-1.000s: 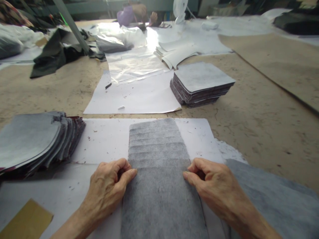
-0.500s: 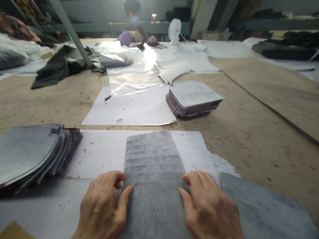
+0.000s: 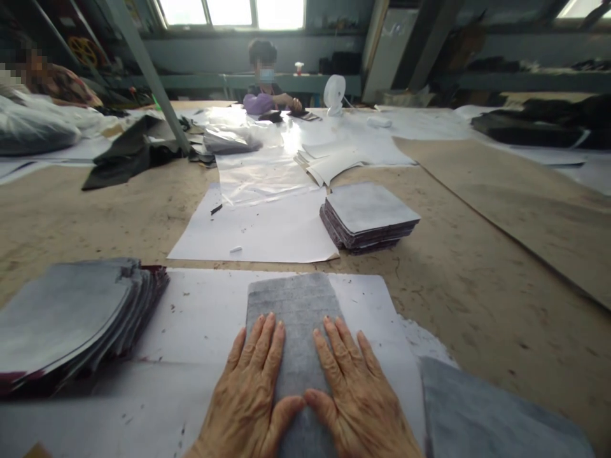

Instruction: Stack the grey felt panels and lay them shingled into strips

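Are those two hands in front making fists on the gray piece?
No, the left hand and right hand lie palm down on the gray piece, fingers stretched out.

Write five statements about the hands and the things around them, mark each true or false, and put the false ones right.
1. The left hand and the right hand lie palm down, partly over the grey piece. True.
2. The right hand is clenched into a fist. False: its fingers are stretched out.
3. The squarish stack sits farther back than the curved-edged stack. True.
4. The curved-edged stack is right of the right hand. False: it is left of the left hand.
5. The small white stick lies on the far white sheet. True.
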A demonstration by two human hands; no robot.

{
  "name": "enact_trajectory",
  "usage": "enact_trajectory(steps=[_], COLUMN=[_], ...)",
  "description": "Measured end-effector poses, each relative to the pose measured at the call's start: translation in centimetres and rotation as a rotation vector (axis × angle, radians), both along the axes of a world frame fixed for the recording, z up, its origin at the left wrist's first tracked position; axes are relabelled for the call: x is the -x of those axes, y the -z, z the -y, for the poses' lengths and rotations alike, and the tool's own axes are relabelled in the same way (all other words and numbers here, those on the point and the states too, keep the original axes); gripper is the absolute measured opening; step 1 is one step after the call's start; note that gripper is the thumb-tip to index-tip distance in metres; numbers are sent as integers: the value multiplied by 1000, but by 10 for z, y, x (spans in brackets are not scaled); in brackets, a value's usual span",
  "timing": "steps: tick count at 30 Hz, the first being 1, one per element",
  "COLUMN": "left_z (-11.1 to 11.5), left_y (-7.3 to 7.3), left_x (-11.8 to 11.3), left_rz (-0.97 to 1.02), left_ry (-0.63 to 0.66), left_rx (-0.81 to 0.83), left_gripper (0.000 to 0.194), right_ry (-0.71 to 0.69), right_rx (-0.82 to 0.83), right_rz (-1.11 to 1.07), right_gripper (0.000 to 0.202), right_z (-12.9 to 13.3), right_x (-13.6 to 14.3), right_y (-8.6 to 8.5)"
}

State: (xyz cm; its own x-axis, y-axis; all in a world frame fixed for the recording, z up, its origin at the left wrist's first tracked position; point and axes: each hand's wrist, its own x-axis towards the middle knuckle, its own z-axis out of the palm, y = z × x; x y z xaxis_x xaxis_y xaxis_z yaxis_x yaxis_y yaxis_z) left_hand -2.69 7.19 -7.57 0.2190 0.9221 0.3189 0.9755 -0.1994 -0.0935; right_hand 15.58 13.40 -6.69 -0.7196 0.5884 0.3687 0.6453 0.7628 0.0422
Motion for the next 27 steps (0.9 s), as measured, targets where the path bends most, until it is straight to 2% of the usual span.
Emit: enact_trajectory(steps=[3,6,8,10,13,16,21,27], left_z=[1,-9,-24,-44,-72,-87,-90,-78], left_y=[-5,-16,-24,-33,-43,-48,-50,-51], left_x=[1,7,14,22,33,38,41,50], left_rz=[24,149,272,349,373,401,469,472], left_ry=[9,-52,-141,-212,-291,-309,-366,-492], left_rx=[-3,14,27,43,186,313,399,502], left_gripper=[72,48,35,33,37,31,17,29], right_ry=[21,103,138,167,177,159,150,244], right_rx=[35,95,147,217,359,486,611,675], right_rz=[-136,-300,-352,-355,-301,-241,-163,-161], right_gripper=[38,29,27,27,33,37,32,11], right_z=[-8,-28,-47,-65,-87,-99,-112,-114], right_x=[0,2,5,8,14,18,21,18], right_y=[-10,-19,-23,-25,-30,-37,-42,-43])
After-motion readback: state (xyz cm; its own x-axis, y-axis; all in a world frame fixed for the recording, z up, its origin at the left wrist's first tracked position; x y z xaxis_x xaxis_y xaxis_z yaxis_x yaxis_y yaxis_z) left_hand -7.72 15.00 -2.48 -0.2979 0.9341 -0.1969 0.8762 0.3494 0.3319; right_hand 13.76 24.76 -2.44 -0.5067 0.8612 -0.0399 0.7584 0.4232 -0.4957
